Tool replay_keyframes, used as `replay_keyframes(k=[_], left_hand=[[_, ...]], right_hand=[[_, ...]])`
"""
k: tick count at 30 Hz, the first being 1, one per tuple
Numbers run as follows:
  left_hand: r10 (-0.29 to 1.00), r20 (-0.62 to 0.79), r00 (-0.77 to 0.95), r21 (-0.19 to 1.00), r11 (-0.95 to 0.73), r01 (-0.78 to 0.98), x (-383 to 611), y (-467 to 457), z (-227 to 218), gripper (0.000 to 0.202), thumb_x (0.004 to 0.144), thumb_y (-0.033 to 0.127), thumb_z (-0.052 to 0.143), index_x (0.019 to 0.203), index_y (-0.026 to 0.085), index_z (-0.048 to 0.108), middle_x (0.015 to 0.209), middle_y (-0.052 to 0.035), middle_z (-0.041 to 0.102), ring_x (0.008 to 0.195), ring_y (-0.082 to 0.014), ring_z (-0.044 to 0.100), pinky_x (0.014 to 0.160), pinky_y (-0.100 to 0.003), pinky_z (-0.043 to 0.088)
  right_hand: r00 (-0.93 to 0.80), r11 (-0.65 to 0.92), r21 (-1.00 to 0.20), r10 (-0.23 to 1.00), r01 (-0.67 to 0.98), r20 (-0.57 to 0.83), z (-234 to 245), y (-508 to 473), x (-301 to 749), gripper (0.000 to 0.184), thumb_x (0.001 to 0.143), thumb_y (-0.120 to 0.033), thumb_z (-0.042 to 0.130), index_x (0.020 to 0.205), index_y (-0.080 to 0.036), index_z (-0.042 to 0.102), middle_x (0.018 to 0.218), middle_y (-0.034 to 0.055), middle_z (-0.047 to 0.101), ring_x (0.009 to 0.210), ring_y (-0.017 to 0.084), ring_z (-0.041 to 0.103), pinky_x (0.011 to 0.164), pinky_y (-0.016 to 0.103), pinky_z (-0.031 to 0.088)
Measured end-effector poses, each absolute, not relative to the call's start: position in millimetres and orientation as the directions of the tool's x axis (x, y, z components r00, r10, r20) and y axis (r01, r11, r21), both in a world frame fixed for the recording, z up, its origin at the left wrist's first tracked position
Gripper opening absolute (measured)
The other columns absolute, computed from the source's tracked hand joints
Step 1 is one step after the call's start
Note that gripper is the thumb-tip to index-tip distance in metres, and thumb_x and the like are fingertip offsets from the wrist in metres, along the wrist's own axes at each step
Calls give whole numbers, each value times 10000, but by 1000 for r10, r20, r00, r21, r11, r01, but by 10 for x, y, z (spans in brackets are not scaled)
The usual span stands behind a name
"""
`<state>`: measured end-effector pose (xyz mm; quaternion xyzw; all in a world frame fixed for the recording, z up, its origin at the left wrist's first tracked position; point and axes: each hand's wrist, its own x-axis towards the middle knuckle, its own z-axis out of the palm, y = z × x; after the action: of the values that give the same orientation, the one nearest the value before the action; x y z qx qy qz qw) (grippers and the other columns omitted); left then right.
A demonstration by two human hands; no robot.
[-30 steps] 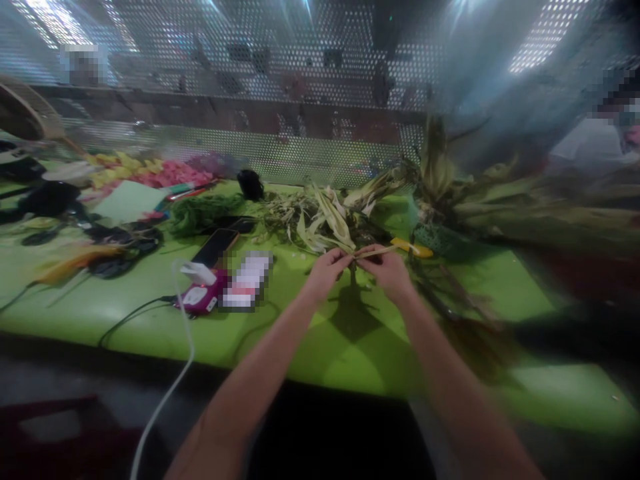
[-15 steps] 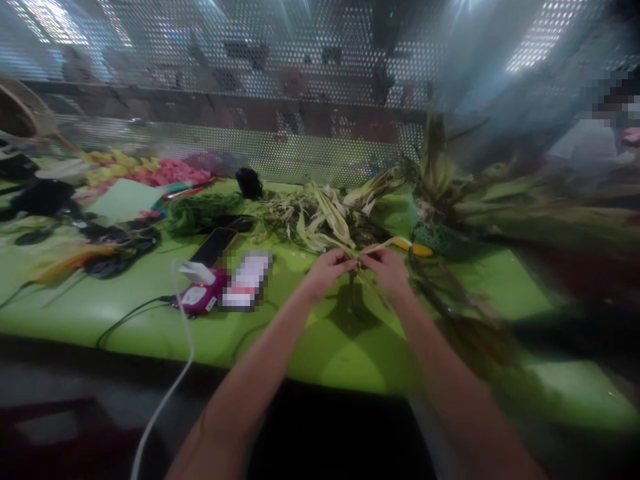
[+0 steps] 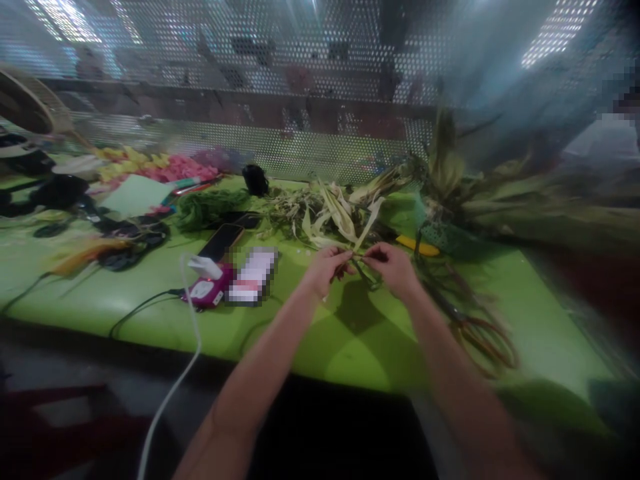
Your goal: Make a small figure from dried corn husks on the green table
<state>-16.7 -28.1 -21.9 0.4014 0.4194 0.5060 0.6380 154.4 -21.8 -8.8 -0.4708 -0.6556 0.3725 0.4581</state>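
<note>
My left hand (image 3: pixel 326 268) is closed in a pinch on a thin green stem (image 3: pixel 364 272) above the table. Close by on its right, my right hand (image 3: pixel 393 267) pinches the same stem, thumb against forefinger. A pale, dry-looking leaf strip (image 3: pixel 369 225) sticks up from between the fingertips; where it joins the stem is too small to make out. Just behind the hands lies a heap of pale, husk-like leaves (image 3: pixel 336 212). A yellow-handled tool (image 3: pixel 419 245) rests behind my right hand, and scissors (image 3: pixel 487 343) lie to the right of my right forearm.
On the green table (image 3: pixel 300 360) are a pixelated phone (image 3: pixel 253 275), a dark phone (image 3: pixel 223 241) and a purple power strip (image 3: pixel 209 288) with a white cable. Farther left lie green fibres (image 3: pixel 205 207), pink and yellow pieces (image 3: pixel 175 168) and a yellow-handled corded tool (image 3: pixel 83 257). A green basket (image 3: pixel 440 233) holds leaves.
The long pale strip that crossed toward the right over my right hand now points upward. My right hand has shifted slightly right, and the view has turned a little left.
</note>
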Motion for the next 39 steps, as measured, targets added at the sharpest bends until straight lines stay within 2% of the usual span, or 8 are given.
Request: replay_keyframes(k=[4, 8, 13, 17, 21, 25, 32, 39], left_hand=[[984, -103, 143, 949, 140, -283, -171, -282, -231, 241, 738, 336, 720, 787, 143, 584, 596, 19, 598, 483, -81, 600, 403, -170, 336], [988, -25, 155, 994, 41, -104, -157, -289, -219, 232, 788, 368, 661, 813, 155, 574, 649, 23, 605, 461, -63, 563, 422, -188, 348], [964, 19, 265, 1000, -14, -20, -126, -317, -189, 217, 800, 363, 641, 800, 156, 576, 580, 55, 511, 436, -45, 458, 448, -196, 331], [939, 4, 344, 1000, 2, -18, -126, -317, -204, 245, 770, 374, 674, 782, 153, 569, 612, 42, 537, 435, -42, 437, 441, -201, 309], [982, -10, 187, 999, 17, -38, -169, -286, -207, 241, 782, 381, 657, 777, 157, 567, 586, 32, 551, 449, -65, 477, 451, -206, 317], [997, 9, 79, 999, -6, -37, -224, -261, -181, 214, 795, 349, 643, 737, 157, 568, 550, 31, 538, 442, -66, 438, 453, -211, 313], [992, -5, 129, 985, 27, -171, -186, -292, -180, 203, 750, 309, 686, 699, 145, 577, 589, 14, 578, 473, -56, 449, 462, -195, 323], [997, -7, 81, 989, 19, -147, -227, -218, -263, 239, 749, 367, 688, 743, 141, 609, 654, -15, 634, 497, -76, 529, 436, -194, 360]], right_hand=[[-126, 296, -907, 955, 300, 269, -109, -220, 1552, 206, 707, -364, 711, 760, -171, 662, 698, 15, 659, 654, 145, 554, 634, 270, 441], [-112, 245, -943, 968, 225, 225, -93, -222, 1553, 264, 749, -420, 673, 844, -175, 689, 776, 22, 677, 695, 148, 564, 663, 272, 447], [-38, 202, -959, 979, 200, 199, -68, -221, 1533, 221, 689, -389, 698, 686, -173, 650, 663, -4, 607, 643, 135, 516, 632, 265, 421], [-6, 187, -964, 982, 188, 189, -93, -208, 1519, 244, 670, -406, 704, 652, -180, 612, 637, -13, 583, 629, 130, 499, 626, 266, 418], [-103, 138, -982, 987, 126, 126, -86, -224, 1523, 295, 727, -473, 676, 767, -184, 638, 693, -1, 626, 659, 134, 543, 641, 264, 449], [-228, 140, -970, 969, 200, 93, -64, -252, 1517, 278, 679, -397, 742, 831, -178, 662, 760, 21, 669, 687, 141, 576, 664, 279, 471], [-200, 297, -908, 949, 295, 245, -144, -194, 1517, 100, 671, -266, 686, 723, -188, 651, 706, 11, 674, 682, 169, 601, 689, 313, 470], [-122, 512, -701, 841, 497, 528, -86, -275, 1552, 140, 766, -306, 684, 867, -210, 693, 883, 47, 674, 851, 205, 600, 759, 328, 452]])
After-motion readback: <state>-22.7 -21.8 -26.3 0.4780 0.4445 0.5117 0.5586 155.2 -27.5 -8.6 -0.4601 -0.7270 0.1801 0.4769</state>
